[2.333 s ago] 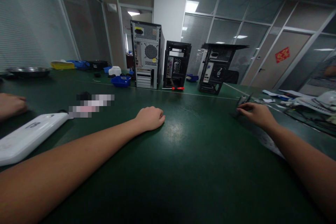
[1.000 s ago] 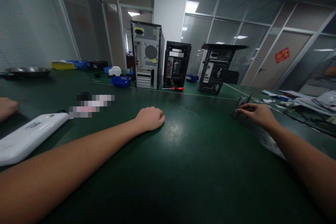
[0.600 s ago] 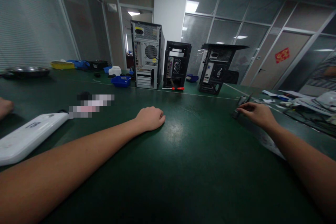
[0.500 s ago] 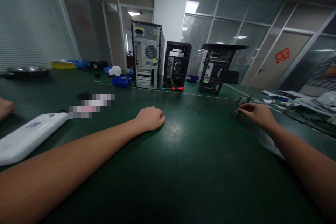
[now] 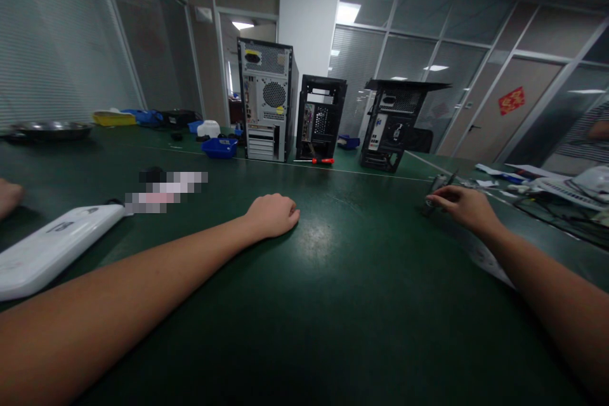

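My left hand (image 5: 273, 216) rests on the green table (image 5: 304, 317), its fingers curled into a loose fist with nothing showing in it. Over to the right, my right hand (image 5: 469, 208) is closed in a pinch on a small dark-grey, metal-looking piece (image 5: 435, 185). That piece stands up from the tabletop with a thin part jutting out at its upper right; its exact kind is unclear. Beyond my hands, a red-handled screwdriver (image 5: 323, 161) lies in front of a small black computer case (image 5: 321, 117).
A tall computer tower (image 5: 266, 98) and another black case (image 5: 392, 124) flank the small one. Blue bin (image 5: 219, 148) at back left. White flat device (image 5: 59, 247) beside my left forearm; another person's hand (image 5: 8, 196) behind it. Cables (image 5: 561, 212) and papers lie right.
My left hand stays in place. The piece in my right hand has shifted very slightly. The other person's hand at the left edge has drawn a little further left.
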`<act>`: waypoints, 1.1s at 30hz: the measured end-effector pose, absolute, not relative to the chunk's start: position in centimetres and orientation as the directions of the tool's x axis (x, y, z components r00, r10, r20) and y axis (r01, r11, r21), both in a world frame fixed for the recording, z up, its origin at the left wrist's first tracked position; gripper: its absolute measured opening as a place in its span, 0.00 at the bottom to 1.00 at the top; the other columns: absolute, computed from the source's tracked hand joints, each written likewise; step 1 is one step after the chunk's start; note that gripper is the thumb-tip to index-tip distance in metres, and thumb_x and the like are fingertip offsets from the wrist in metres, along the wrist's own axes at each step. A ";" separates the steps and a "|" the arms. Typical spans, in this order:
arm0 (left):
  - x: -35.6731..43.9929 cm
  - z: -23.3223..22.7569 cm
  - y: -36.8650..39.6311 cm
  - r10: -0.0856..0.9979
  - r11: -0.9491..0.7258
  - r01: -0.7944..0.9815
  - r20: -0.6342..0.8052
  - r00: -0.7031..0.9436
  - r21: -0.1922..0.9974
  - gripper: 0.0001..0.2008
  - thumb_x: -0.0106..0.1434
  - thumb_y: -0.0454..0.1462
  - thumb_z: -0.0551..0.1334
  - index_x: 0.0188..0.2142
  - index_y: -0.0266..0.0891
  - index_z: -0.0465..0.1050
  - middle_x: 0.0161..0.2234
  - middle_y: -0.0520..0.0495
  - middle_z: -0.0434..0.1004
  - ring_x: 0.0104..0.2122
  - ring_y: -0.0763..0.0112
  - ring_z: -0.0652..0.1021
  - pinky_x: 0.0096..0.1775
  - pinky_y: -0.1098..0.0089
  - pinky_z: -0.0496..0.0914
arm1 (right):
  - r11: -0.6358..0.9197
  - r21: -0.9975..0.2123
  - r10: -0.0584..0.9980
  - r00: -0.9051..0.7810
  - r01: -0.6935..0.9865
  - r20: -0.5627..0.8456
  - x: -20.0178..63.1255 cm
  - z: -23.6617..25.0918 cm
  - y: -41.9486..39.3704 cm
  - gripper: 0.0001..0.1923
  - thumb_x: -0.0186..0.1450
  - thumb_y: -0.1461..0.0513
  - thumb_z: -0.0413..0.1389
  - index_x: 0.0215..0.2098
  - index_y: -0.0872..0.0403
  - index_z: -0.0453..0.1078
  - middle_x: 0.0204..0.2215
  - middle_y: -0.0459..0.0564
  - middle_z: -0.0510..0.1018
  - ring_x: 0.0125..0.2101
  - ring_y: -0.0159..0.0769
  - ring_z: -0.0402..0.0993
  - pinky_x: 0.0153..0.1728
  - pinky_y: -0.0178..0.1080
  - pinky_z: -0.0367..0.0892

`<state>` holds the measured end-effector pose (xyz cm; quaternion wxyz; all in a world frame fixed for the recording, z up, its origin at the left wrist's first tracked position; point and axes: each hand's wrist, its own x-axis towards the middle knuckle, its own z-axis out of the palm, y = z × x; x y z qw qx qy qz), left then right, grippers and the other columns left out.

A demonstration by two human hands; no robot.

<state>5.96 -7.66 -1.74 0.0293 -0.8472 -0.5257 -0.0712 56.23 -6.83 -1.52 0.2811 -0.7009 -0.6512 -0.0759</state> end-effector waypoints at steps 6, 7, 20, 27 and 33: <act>6.0 -1.9 -7.7 0.887 -0.440 0.898 0.165 0.432 0.013 0.24 0.66 0.50 0.48 0.35 0.41 0.78 0.35 0.40 0.80 0.33 0.58 0.78 0.34 0.61 0.71 | -0.016 -0.326 0.877 0.169 0.945 0.449 55.8 -1.3 -6.8 0.22 0.56 0.45 0.61 0.38 0.52 0.77 0.33 0.52 0.81 0.35 0.41 0.76 0.36 0.40 0.65; 6.0 -1.9 -7.7 0.887 -0.438 0.899 0.166 0.430 0.011 0.24 0.66 0.50 0.48 0.35 0.40 0.79 0.35 0.40 0.80 0.33 0.58 0.78 0.35 0.61 0.71 | -0.022 -0.358 0.884 0.185 0.934 0.429 55.6 -1.3 -6.9 0.23 0.56 0.45 0.61 0.39 0.53 0.77 0.33 0.52 0.81 0.34 0.41 0.76 0.35 0.40 0.65; 6.1 -1.7 -7.8 0.894 -0.430 0.902 0.151 0.422 0.024 0.25 0.66 0.50 0.48 0.35 0.40 0.79 0.35 0.39 0.79 0.34 0.58 0.78 0.37 0.61 0.71 | -0.075 -0.780 0.927 0.332 0.621 0.175 53.2 -0.2 -8.5 0.23 0.55 0.55 0.67 0.46 0.57 0.76 0.46 0.58 0.80 0.32 0.38 0.78 0.39 0.40 0.73; 6.0 -1.7 -7.8 0.893 -0.436 0.899 0.142 0.427 0.034 0.25 0.66 0.51 0.48 0.35 0.39 0.79 0.36 0.40 0.79 0.34 0.59 0.78 0.37 0.61 0.71 | -0.027 -0.702 0.938 0.262 0.712 0.229 54.1 -0.7 -7.9 0.23 0.57 0.51 0.64 0.46 0.57 0.76 0.43 0.56 0.81 0.31 0.37 0.78 0.37 0.40 0.73; 6.1 -1.7 -7.8 0.895 -0.427 0.904 0.153 0.420 0.016 0.24 0.66 0.50 0.49 0.35 0.40 0.79 0.34 0.41 0.79 0.33 0.59 0.78 0.36 0.62 0.72 | -0.005 -0.623 0.943 0.210 0.782 0.257 54.1 -0.9 -7.5 0.25 0.57 0.49 0.63 0.46 0.56 0.75 0.41 0.55 0.81 0.29 0.37 0.78 0.36 0.40 0.73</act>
